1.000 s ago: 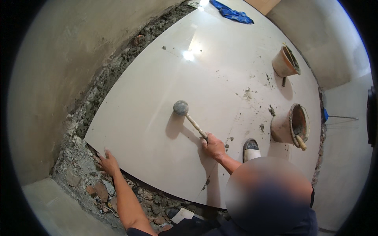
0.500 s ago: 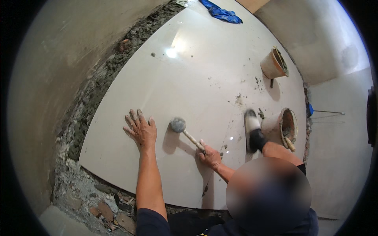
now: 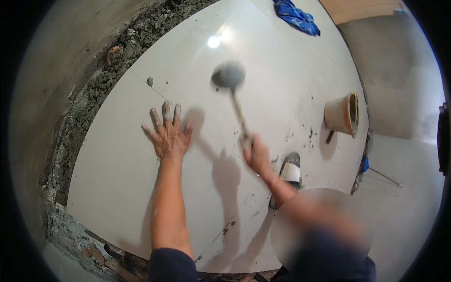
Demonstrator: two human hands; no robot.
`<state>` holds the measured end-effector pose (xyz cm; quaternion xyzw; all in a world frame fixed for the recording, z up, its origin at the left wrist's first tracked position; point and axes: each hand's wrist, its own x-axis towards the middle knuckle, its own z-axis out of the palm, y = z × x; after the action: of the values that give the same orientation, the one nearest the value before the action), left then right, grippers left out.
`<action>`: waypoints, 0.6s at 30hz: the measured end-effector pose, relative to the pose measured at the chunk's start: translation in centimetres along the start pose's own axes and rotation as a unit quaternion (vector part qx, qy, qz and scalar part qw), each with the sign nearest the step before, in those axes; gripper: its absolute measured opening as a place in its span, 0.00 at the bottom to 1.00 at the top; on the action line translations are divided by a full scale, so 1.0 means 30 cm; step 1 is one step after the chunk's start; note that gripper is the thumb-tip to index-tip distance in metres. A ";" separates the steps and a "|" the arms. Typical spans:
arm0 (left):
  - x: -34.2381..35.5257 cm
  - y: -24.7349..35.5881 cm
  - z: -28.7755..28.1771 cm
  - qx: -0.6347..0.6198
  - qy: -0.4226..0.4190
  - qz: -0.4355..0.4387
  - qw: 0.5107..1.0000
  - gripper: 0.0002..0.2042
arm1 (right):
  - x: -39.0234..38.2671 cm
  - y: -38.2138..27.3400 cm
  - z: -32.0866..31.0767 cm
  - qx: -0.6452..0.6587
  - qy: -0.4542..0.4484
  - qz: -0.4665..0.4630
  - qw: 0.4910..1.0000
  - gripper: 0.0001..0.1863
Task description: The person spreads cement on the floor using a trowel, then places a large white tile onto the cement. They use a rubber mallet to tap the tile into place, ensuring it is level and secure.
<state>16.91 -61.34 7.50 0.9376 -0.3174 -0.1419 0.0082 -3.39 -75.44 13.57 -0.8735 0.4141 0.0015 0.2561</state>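
Observation:
My left hand [image 3: 171, 137] lies flat on the large pale floor tile [image 3: 117, 188], its fingers spread and smudged with grey mortar. In my right hand [image 3: 257, 154] is the handle of a rubber mallet [image 3: 230, 75]. Its round grey head is lifted off the tile and smeared by motion, pointing away from me. A shadow of the mallet and arm falls on the tile between my hands. Close to my right forearm is a foot in a dark slide sandal [image 3: 291, 170] with a white strap.
Rough mortar [image 3: 89, 98] fills the gap between the tiles and the left wall. A mortar-stained bucket [image 3: 339, 114] stands at the right, and a blue cloth [image 3: 297, 18] lies at the far end. Mortar crumbs [image 3: 150, 81] dot the tiles. Rubble [image 3: 94, 254] lies at the near left edge.
The mallet has risen from low over the tile and swung farther away. My left hand has shifted forward on the tile. The view has moved, and the nearer bucket is no longer visible.

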 end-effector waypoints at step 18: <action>0.020 -0.019 0.055 -0.007 0.038 0.052 0.998 0.31 | 1.638 -0.289 -0.272 -0.299 -0.001 -0.116 0.947 0.20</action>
<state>17.26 -61.12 5.71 0.9246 -0.3638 -0.1076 0.0337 33.45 -110.06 13.97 -0.9519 0.2904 0.0959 -0.0180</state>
